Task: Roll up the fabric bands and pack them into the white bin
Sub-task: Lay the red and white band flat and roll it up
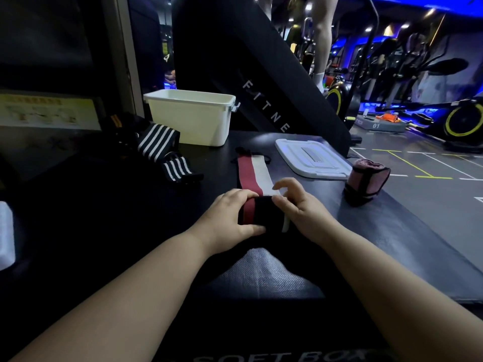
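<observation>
Black padded surface fills the lower frame, "SOFT BOX" printed along the bottom edge; slanted black panel lettered "FITNE" up top centre; yellow poster far left; exercise bikes with yellow-rimmed wheels upper right; grey floor with yellow and white lines, right side

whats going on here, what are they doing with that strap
A person is rolling up a red and white band on a black padded box. The left hand grips the rolled end, the right hand pinches its other side; the rest lies flat, toward the white bin. The lid lies off to the right beside a pink roll. Striped bands lie loose at the left.
</observation>
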`<state>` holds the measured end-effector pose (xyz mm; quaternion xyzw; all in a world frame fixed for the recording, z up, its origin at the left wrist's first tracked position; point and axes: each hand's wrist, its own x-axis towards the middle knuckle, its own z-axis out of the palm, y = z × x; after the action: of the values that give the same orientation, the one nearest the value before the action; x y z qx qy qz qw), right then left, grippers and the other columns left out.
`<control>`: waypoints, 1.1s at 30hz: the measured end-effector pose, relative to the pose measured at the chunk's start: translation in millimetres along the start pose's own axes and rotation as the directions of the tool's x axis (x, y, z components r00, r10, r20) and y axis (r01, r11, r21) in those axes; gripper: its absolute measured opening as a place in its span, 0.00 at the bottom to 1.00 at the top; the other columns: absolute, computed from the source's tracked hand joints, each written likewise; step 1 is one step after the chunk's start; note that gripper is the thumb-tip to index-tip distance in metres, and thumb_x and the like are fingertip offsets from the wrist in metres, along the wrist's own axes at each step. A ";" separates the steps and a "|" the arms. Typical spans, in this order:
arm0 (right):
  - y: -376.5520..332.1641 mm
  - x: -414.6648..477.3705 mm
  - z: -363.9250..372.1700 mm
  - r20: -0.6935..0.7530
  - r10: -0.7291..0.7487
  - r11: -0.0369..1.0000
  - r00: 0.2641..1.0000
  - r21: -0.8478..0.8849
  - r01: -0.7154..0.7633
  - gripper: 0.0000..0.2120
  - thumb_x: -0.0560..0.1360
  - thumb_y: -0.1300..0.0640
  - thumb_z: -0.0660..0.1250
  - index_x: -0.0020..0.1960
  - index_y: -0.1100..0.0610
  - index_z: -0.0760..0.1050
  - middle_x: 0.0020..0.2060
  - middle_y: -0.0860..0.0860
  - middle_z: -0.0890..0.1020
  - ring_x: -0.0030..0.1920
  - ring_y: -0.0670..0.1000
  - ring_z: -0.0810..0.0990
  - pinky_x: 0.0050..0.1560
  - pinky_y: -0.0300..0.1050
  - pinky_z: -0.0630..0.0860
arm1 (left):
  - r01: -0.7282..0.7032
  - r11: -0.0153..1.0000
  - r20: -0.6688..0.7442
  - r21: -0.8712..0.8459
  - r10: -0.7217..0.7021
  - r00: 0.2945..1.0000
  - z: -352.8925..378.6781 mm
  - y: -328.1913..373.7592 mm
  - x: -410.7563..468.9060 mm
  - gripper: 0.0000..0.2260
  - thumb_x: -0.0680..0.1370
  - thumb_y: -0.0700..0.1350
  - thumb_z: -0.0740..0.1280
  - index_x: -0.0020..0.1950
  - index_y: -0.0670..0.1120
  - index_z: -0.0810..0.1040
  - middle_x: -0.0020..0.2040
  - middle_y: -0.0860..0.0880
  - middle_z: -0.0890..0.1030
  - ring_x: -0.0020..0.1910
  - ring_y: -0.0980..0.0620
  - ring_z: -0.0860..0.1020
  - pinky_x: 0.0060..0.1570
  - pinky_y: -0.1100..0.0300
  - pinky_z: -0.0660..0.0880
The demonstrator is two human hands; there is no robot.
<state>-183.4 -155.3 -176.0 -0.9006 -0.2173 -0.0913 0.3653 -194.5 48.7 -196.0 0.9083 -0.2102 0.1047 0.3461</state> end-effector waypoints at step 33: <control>-8.6 50.2 -19.7 0.209 0.453 0.864 0.867 0.137 -0.485 0.13 0.77 0.53 0.68 0.52 0.64 0.76 0.35 0.56 0.74 0.32 0.49 0.72 0.29 0.37 0.72 | -0.054 0.996 0.055 -0.072 0.058 0.997 -6.2 6.5 -3.6 0.29 0.71 0.55 0.75 0.70 0.59 0.70 0.69 0.60 0.69 0.69 0.63 0.65 0.72 0.60 0.61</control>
<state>-142.8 -147.3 -140.4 -0.8927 -0.0288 0.0980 0.4388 -201.0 49.6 -188.8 0.8918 -0.2490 0.0810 0.3689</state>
